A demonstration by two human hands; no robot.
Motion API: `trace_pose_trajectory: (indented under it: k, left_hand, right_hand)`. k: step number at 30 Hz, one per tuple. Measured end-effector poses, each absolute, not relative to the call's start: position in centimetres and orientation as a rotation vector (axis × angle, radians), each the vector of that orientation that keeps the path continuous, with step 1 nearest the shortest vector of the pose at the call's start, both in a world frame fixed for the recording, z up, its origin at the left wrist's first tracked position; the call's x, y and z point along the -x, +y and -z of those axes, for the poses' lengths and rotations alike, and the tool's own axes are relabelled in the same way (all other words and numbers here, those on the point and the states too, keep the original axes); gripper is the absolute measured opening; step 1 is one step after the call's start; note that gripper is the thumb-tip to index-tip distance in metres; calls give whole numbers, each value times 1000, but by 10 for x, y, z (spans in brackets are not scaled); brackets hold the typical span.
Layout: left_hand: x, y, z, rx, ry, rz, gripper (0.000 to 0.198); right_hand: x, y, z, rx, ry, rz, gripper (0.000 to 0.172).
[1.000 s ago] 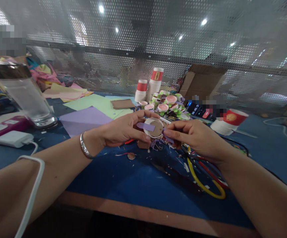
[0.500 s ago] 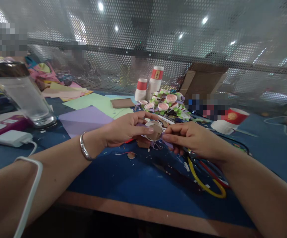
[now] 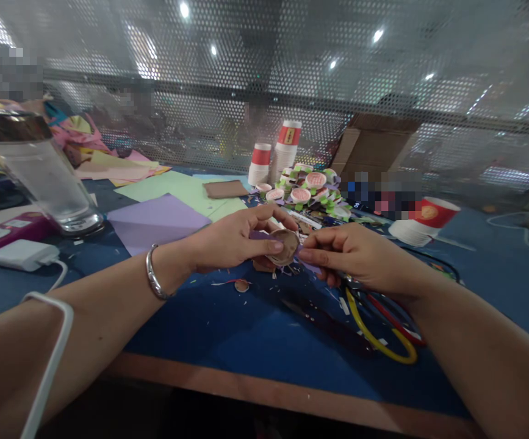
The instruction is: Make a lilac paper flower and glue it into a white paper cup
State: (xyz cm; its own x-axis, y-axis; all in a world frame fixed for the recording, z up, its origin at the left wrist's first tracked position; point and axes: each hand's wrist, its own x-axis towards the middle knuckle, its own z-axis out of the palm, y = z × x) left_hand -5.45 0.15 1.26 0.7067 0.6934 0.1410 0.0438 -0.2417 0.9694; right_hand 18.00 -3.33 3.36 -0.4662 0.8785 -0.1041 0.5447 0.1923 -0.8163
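Lidded bottle (image 3: pixel 47 180), white adapter (image 3: pixel 24 255), screen (image 3: pixel 264 55) — perforated

Left grip (image 3: pixel 241 239) and right grip (image 3: pixel 360 255) in close, facing pinches

Our left hand (image 3: pixel 246 239) holds a round cardboard piece (image 3: pixel 288 247) between thumb and fingers; our right hand (image 3: pixel 351 253) pinches a purple strip (image 3: pixel 309 262) beside it. On our blue bench (image 3: pixel 227 341), a tall paper-cup stack (image 3: pixel 286 152) stands beyond.
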Motion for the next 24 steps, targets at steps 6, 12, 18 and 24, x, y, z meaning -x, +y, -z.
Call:
trace_pose_trajectory:
  k: [6, 12, 18, 24]
  left_hand:
    - [56, 4, -13, -1844, 663, -664, 34]
    - [57, 5, -11, -1832, 636, -667, 31]
    - [54, 4, -9, -1765, 555, -651, 29]
    - [53, 3, -8, -1757, 567, -639, 32]
  right_hand:
    - [-179, -34, -35, 1335, -2083, -1180, 30]
    - [-177, -37, -37, 1352, -2105, -1159, 28]
    - [-176, -37, -37, 1364, -2105, -1159, 28]
    - [-175, -37, -38, 1384, -2117, -1118, 28]
